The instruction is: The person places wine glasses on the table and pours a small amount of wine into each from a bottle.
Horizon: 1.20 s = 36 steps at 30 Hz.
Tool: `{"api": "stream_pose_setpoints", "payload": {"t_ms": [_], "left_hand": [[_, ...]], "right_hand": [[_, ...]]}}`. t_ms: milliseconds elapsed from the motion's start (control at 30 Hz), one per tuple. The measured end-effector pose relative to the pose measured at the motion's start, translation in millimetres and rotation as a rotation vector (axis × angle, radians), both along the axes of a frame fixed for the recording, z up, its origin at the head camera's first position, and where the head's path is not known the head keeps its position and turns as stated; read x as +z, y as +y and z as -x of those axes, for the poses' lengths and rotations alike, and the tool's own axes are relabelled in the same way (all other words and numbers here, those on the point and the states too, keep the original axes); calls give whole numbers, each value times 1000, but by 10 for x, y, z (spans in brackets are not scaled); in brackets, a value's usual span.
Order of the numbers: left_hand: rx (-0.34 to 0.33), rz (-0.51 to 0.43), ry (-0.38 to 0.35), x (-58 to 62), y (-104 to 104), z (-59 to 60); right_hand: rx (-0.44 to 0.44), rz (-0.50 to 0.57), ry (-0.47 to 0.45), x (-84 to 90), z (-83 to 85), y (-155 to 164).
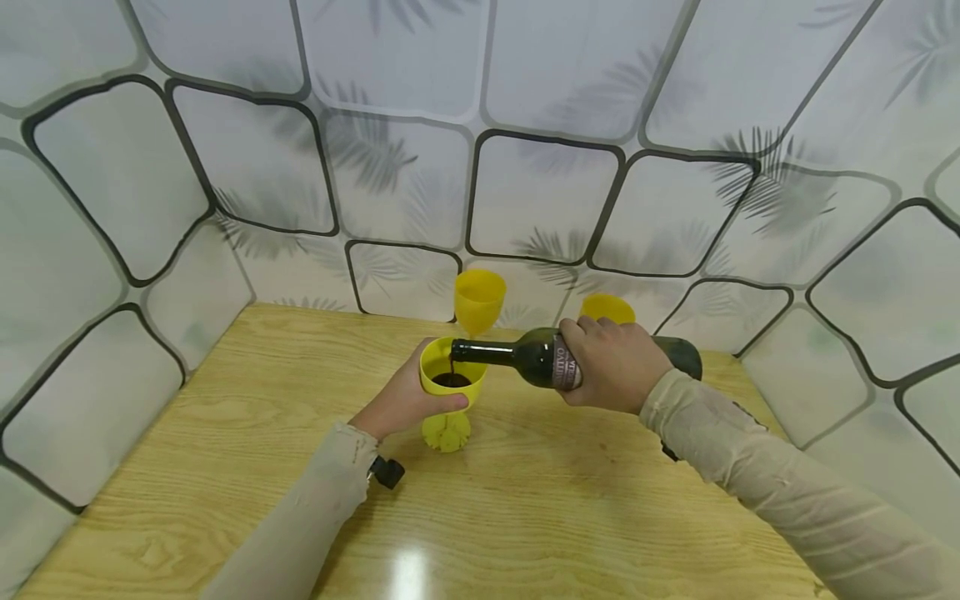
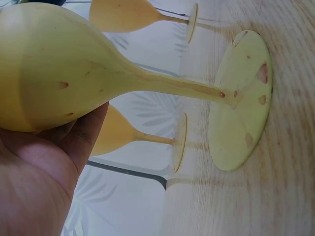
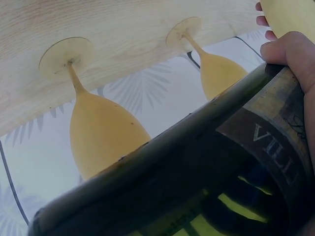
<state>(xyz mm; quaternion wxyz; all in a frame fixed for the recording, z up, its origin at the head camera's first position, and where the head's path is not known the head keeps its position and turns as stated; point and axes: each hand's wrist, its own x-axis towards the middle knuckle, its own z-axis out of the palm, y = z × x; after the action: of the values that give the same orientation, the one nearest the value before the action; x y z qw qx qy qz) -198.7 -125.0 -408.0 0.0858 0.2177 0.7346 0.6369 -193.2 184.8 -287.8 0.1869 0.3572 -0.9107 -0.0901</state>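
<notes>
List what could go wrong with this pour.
1. Spill: the right hand tilts the bottle over the front cup; if its mouth drifts past the rim, dark drink could land on the table.
2. Tipping: the left hand grips that cup's bowl, and a bump from the bottle's neck might upset it.
3. Knock: two yellow cups, one left, one right, stand behind; a wide swing could topple one.

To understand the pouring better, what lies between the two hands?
In the head view, the yellow goblet's bowl and wine bottle's neck and shoulder lie between left hand and right hand.
</notes>
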Motion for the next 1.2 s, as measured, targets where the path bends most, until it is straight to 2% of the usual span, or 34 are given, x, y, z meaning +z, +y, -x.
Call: {"api": "stream_pose_setpoints", "payload": {"t_ms": [1200], "left_hand": [[9, 10, -3, 12, -5, -14]], "right_hand": [[-12, -10, -16, 29, -15, -8]]}}
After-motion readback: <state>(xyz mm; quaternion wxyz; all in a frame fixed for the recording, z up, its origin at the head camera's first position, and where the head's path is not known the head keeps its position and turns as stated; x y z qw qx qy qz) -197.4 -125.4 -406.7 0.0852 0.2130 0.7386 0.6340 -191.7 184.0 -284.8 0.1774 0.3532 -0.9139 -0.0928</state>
